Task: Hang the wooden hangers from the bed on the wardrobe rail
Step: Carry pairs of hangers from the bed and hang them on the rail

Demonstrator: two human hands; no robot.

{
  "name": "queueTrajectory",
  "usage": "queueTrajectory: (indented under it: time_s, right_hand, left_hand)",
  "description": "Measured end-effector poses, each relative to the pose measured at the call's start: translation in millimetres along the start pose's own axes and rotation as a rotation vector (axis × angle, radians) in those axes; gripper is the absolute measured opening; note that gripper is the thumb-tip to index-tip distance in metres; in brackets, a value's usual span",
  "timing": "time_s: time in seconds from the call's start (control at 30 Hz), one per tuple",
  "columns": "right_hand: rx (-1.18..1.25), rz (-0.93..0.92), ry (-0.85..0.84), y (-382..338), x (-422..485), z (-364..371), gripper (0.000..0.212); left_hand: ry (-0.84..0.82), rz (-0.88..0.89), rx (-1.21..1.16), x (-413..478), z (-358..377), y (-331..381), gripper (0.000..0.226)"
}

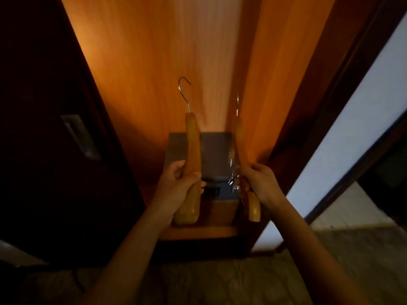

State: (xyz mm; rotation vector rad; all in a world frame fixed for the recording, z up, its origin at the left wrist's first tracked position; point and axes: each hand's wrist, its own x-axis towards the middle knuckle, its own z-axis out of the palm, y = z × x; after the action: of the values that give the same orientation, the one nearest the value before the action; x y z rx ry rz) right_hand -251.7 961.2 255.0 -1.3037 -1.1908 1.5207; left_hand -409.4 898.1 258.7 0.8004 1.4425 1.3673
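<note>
Your left hand [176,183] grips one hanger [192,150]; your right hand [259,183] grips another hanger [242,150], both upright inside the wardrobe [154,62].

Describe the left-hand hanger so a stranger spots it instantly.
Look into the orange wooden wardrobe, above the dark box. The left hand grips this thick wooden hanger. Its hook shows crisply; the blurred hanger in the right hand carries metal clips.
</note>
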Motion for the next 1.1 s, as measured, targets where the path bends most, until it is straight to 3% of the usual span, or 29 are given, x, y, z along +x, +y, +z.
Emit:
queueTrajectory:
  time_s: [0.2,0.43,0.77,1.1]
  right_hand:
    - [0.059,-0.084,-0.119,-98,53,-20,0.013]
    - [-0.023,-0.260,-0.091,-195,85,-20,0.016]
    - [0.032,-0.463,-0.141,-291,134,18,0.019]
    - [0.016,-0.669,-0.239,-367,144,41,0.027]
  left_hand:
    - [0.027,0.154,-0.039,42,38,68,0.027]
    - [0.033,0.286,0.023,92,65,158,0.033]
    - [-0.067,0.437,-0.043,152,72,262,0.043]
    - [-0.008,0.633,0.103,172,72,351,0.038]
